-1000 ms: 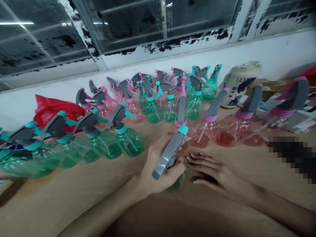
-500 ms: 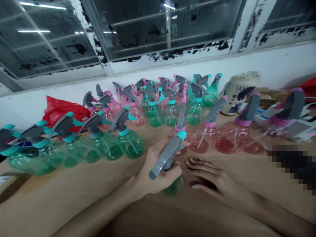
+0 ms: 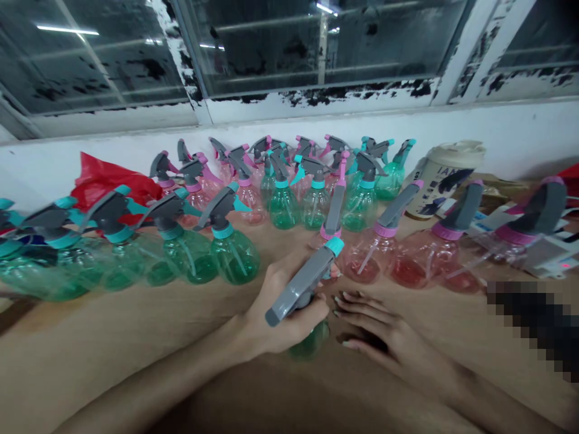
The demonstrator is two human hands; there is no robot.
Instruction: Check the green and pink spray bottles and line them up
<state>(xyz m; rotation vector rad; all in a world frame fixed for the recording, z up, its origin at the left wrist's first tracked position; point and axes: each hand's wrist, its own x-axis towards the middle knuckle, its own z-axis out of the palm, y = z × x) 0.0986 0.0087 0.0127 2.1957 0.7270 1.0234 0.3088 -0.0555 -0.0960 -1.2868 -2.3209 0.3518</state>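
Note:
My left hand (image 3: 289,301) is wrapped round the neck of a green spray bottle (image 3: 310,343), just under its grey and turquoise head. Most of the trigger is hidden by my fingers. Beside it, my right hand (image 3: 380,331) rests on the table (image 3: 190,337), fingers stretched out and holding nothing. Just beyond my left hand stands a pink spray bottle (image 3: 332,211) with its head toward me. To the right are several pink spray bottles (image 3: 371,253); to the left runs a row of green spray bottles (image 3: 235,256).
More pink and green bottles crowd the back near the white wall (image 3: 253,123). A red plastic bag (image 3: 106,184) lies at the back left. A cream printed cup (image 3: 446,178) stands at the back right, near a white box-like device (image 3: 549,253). Windows (image 3: 325,48) rise behind.
The camera view has tilted and shifted slightly. My left hand keeps its hold on the green spray bottle, and my right hand stays flat beside it.

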